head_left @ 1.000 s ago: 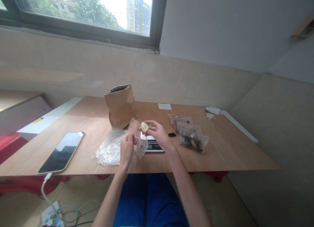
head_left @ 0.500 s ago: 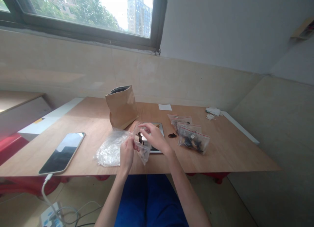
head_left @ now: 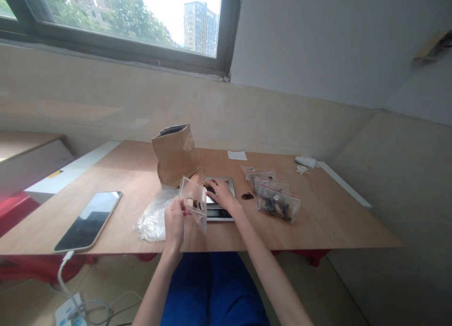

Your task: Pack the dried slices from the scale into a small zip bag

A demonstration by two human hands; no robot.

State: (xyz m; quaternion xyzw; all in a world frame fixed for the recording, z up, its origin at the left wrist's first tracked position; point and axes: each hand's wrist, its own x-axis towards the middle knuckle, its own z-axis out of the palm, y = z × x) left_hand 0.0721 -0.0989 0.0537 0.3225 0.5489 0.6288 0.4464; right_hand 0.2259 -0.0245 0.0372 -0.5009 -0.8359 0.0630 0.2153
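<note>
Between the fingers of my left hand (head_left: 174, 218) is a clear zip bag (head_left: 193, 189), tilted upright, with a few dark and pale dried pieces low inside it. My right hand (head_left: 223, 194) reaches over a kitchen scale (head_left: 230, 182), its thumb and fingers apart around some dark pieces (head_left: 211, 189) on the plate. My hand covers part of the plate. The scale's display (head_left: 213, 213) faces me, but its figures are too small to read. To the right of the scale, one dark dried piece (head_left: 247, 196) lies on the wooden table (head_left: 325, 213).
Several filled zip bags (head_left: 278, 206) lie right of the scale. A brown paper pouch (head_left: 175, 154) stands open behind crumpled clear plastic (head_left: 153, 218). At left is a phone (head_left: 90, 220) with a white cable. White paper (head_left: 237, 155) and tissues (head_left: 305, 162) lie toward the back.
My right hand has left the zip bag and moved right and onto the scale. My left hand has shifted slightly left with the bag, uncovering the scale's display.
</note>
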